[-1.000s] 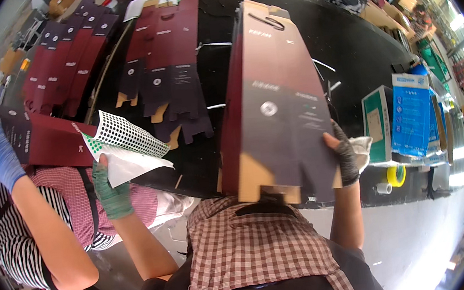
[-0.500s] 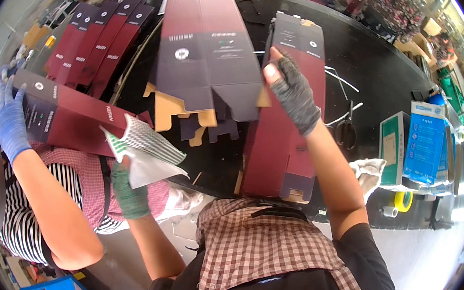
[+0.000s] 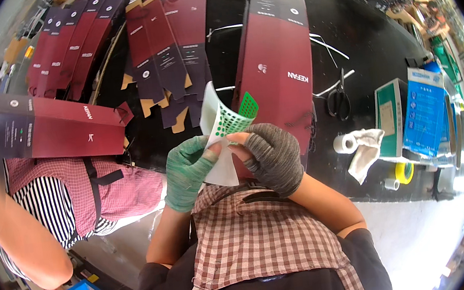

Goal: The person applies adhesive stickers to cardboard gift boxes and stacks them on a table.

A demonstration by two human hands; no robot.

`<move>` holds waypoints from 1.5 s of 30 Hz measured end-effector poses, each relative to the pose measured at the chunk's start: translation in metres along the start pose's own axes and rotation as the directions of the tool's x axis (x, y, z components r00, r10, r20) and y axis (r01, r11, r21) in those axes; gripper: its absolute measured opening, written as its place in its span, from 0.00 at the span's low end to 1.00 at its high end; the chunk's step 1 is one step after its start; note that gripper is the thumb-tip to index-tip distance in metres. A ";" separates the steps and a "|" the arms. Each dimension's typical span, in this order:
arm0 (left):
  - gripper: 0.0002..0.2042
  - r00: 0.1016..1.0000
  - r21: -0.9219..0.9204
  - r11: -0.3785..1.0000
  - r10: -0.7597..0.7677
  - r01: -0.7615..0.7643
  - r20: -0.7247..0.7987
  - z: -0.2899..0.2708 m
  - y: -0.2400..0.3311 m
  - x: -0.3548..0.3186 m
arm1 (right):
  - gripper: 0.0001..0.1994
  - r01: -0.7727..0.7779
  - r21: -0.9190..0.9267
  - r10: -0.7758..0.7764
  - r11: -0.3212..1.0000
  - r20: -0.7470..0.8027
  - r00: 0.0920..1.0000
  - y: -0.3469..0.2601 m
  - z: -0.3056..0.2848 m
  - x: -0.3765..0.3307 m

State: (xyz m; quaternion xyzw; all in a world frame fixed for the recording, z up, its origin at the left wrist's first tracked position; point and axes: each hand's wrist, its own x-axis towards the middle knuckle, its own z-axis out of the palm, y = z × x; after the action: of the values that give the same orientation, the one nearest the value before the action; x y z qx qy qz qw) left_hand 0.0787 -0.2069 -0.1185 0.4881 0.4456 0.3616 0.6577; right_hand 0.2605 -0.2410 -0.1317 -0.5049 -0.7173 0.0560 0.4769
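Observation:
My left hand (image 3: 186, 173), in a green fingerless glove, grips a curled white sheet of round green stickers (image 3: 228, 123) in front of my chest. My right hand (image 3: 275, 156), in a dark grey fingerless glove, pinches the same sheet near its right edge, thumb and fingertips close to the left thumb. Whether a single sticker is between the right fingertips I cannot tell. Just beyond my hands, a long maroon and grey carton (image 3: 276, 59) lies on the black table. Flattened cartons with open brown-lined flaps (image 3: 155, 45) lie stacked to its left.
Scissors (image 3: 339, 101), white strips (image 3: 332, 83), a tape roll (image 3: 345, 143) and a white cloth (image 3: 370, 149) lie at right, beside a blue box (image 3: 424, 114). On the left a co-worker (image 3: 72, 203) stands by another maroon carton (image 3: 63, 124). More cartons (image 3: 75, 45) lean behind.
My right hand has left the flat carton, which now lies on the stack at left, and come to the sticker sheet. My left hand has brought the sheet rightward to my chest.

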 end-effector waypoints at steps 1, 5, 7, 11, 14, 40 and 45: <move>0.12 0.999 -0.004 1.000 -0.022 0.023 0.030 0.004 0.000 0.002 | 0.12 -0.026 -0.002 0.026 1.000 -0.019 0.999 0.002 -0.004 -0.004; 0.12 0.983 -0.070 0.989 -0.118 0.129 0.140 0.013 -0.001 0.006 | 0.14 -0.162 -0.047 0.161 0.986 -0.034 0.986 0.000 -0.017 -0.011; 0.13 0.969 -0.180 0.963 -0.166 0.199 0.183 0.016 -0.003 0.006 | 0.13 -0.172 -0.023 0.170 0.985 -0.080 0.982 0.003 -0.017 -0.015; 0.13 0.964 -0.177 0.963 -0.163 0.202 0.211 0.023 -0.004 0.001 | 0.11 -0.202 -0.020 0.200 0.979 -0.067 0.978 0.003 -0.020 -0.018; 0.13 0.980 -0.121 0.983 -0.115 0.136 0.164 0.029 -0.008 -0.004 | 0.11 -0.242 0.033 0.244 0.970 -0.094 0.965 0.002 -0.016 -0.021; 0.14 0.998 0.007 1.000 -0.015 0.015 0.064 0.034 -0.014 -0.009 | 0.09 -0.309 0.205 0.323 0.929 -0.040 0.946 0.006 -0.014 -0.024; 0.14 0.998 0.009 1.000 -0.019 0.019 0.066 0.032 -0.015 -0.008 | 0.09 -0.328 0.222 0.344 0.918 -0.035 0.938 0.006 -0.014 -0.024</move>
State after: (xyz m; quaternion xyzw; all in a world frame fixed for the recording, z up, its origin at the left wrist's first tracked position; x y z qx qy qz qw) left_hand 0.1062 -0.2285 -0.1276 0.4980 0.4298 0.3374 0.6734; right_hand 0.2756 -0.2622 -0.1422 -0.5683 -0.5919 0.1950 0.5372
